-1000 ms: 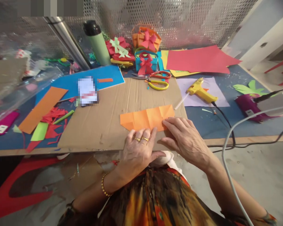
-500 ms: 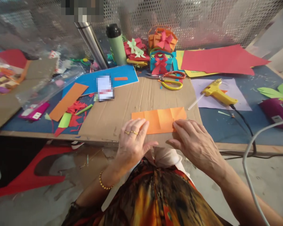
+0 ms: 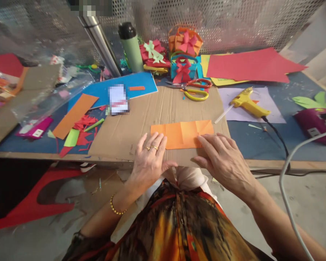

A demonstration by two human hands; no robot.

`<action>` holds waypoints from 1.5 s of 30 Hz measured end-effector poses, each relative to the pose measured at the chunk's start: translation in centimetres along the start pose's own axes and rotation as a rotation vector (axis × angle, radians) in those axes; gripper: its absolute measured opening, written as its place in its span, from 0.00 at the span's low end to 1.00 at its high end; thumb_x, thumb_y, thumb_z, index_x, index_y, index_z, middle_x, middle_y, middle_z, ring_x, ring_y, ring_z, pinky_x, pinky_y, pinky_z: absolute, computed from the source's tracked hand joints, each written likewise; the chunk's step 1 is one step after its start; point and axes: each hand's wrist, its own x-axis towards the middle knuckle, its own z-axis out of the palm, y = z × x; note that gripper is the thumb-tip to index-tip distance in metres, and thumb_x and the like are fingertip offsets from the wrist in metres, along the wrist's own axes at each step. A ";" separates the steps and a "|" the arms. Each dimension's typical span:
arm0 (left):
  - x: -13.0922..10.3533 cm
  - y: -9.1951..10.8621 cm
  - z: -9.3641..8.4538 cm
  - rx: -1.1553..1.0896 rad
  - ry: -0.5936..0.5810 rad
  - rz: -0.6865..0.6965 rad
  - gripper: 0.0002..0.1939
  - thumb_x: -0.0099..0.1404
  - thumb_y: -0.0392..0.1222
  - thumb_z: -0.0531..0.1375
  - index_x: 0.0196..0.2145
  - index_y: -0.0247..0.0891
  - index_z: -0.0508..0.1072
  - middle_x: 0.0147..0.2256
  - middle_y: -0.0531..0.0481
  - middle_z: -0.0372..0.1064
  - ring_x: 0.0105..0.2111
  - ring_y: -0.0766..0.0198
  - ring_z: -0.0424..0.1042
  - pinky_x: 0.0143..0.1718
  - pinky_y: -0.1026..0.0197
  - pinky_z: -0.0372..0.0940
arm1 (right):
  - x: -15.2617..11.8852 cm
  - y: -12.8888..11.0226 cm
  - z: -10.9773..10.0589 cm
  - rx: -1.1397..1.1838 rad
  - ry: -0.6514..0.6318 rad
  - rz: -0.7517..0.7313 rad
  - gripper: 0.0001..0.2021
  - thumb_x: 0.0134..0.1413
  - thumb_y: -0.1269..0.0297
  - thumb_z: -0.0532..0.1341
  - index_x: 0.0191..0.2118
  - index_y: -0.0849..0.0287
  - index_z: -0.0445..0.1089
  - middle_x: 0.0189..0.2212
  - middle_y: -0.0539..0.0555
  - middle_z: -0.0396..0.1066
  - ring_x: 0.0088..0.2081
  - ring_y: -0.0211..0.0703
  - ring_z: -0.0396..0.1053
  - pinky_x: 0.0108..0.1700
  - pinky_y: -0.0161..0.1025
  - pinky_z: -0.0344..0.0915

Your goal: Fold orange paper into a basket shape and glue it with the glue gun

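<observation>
An orange paper strip (image 3: 183,135) with several upright creases lies on the brown cardboard sheet (image 3: 141,112) near the table's front edge. The fingertips of my left hand (image 3: 150,156) rest on its left end, fingers stretched out and thumb apart. My right hand (image 3: 224,159) lies flat over the lower right part of the strip, its fingers extended too. Both hands press from above and grip nothing. Beyond the strip lie scissors (image 3: 197,95) with a yellow and an orange handle.
At right a yellow glue gun (image 3: 250,103) rests on lilac paper (image 3: 275,110). Paper baskets with bows (image 3: 183,69) and a green bottle (image 3: 132,47) stand behind. A phone (image 3: 118,99), red paper scraps (image 3: 84,125) and an orange strip (image 3: 76,116) lie at left.
The view has shifted slightly, so everything sits a little higher and further left. Both hands stay on the creased orange strip, with little movement of their own.
</observation>
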 end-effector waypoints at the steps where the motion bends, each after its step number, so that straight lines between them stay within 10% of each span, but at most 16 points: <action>1: 0.0 0.3 -0.1 0.013 -0.007 0.002 0.38 0.76 0.64 0.44 0.62 0.27 0.69 0.57 0.30 0.73 0.60 0.43 0.71 0.65 0.38 0.55 | 0.0 -0.2 -0.1 -0.014 0.008 -0.012 0.26 0.71 0.48 0.54 0.59 0.67 0.65 0.48 0.64 0.75 0.49 0.55 0.71 0.56 0.53 0.66; 23: 0.7 3.8 0.3 0.106 -0.080 0.073 0.33 0.75 0.62 0.50 0.61 0.31 0.71 0.52 0.35 0.75 0.57 0.48 0.72 0.65 0.42 0.60 | -0.6 -2.2 1.3 -0.073 -0.025 -0.027 0.36 0.69 0.45 0.53 0.58 0.82 0.67 0.54 0.77 0.71 0.59 0.69 0.66 0.62 0.62 0.65; 45: -0.5 3.2 -0.5 0.130 -0.047 0.041 0.36 0.71 0.64 0.55 0.63 0.31 0.68 0.61 0.31 0.67 0.64 0.42 0.65 0.66 0.36 0.58 | -1.2 -2.4 1.1 0.012 -0.019 0.031 0.27 0.70 0.52 0.55 0.62 0.70 0.64 0.59 0.74 0.67 0.64 0.67 0.61 0.60 0.60 0.68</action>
